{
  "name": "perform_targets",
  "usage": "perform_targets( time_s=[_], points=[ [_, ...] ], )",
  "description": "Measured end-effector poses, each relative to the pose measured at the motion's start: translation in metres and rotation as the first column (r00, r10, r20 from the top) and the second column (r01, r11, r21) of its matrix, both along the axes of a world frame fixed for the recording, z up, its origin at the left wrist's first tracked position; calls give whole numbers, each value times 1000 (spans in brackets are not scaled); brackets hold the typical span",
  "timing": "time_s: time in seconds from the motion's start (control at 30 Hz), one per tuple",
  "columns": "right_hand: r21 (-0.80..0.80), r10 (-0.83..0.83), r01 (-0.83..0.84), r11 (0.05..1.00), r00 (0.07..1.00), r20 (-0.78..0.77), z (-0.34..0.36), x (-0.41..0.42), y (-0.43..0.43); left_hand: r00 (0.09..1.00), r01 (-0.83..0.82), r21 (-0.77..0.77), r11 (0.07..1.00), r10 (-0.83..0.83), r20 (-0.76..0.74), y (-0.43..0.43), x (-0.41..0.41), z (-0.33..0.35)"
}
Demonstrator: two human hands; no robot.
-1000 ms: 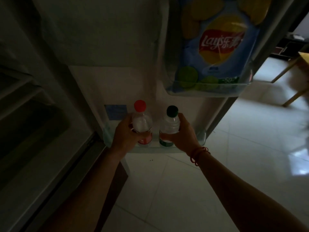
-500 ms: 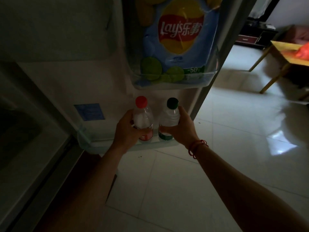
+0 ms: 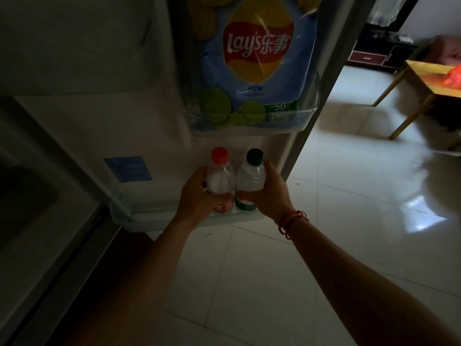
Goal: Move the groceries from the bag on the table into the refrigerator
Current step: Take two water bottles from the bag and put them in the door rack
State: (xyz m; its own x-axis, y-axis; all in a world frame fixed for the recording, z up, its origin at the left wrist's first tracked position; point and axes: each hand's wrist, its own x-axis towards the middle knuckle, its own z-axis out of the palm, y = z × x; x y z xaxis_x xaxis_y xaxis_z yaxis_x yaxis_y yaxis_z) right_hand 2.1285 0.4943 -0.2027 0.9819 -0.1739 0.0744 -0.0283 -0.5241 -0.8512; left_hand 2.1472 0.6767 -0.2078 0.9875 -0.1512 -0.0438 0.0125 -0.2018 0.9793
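Two clear bottles stand upright side by side in the lower door shelf (image 3: 139,218) of the open refrigerator. My left hand (image 3: 197,198) is wrapped around the red-capped bottle (image 3: 220,176). My right hand (image 3: 270,193), with a red string at the wrist, grips the green-capped bottle (image 3: 250,176). A large blue Lay's chip bag (image 3: 257,61) stands in the door shelf above them. The table (image 3: 424,81) with an orange bag (image 3: 454,76) on it is at the far right.
The dark refrigerator interior (image 3: 30,196) lies to the left. A blue sticker (image 3: 127,169) marks the inner door. White tiled floor (image 3: 324,221) spreads under my arms and to the right. A dark low cabinet (image 3: 374,53) stands in the far room.
The view has swung right, so the door shelves now sit further left and the table shows more. Both hands stay on the bottles in the lower shelf.
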Motion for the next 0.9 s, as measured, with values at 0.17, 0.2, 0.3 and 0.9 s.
perform_targets(
  time_s=[0.17,0.2,0.3,0.9],
  points=[
    [-41,10,-12,999,999,-43,-14,-7,-3,1000,-4,34,999,4,-23,-1,-5,-12],
    [-44,4,-6,999,999,-49,-16,-7,-4,1000,-4,37,999,5,-23,-1,-5,-14],
    [-54,5,-9,998,998,-64,-18,-2,-7,1000,-15,33,999,15,-14,-3,1,-17],
    [-47,7,-11,999,997,-72,-24,6,-13,999,13,35,999,-12,-43,-11,2,-26]
  ],
)
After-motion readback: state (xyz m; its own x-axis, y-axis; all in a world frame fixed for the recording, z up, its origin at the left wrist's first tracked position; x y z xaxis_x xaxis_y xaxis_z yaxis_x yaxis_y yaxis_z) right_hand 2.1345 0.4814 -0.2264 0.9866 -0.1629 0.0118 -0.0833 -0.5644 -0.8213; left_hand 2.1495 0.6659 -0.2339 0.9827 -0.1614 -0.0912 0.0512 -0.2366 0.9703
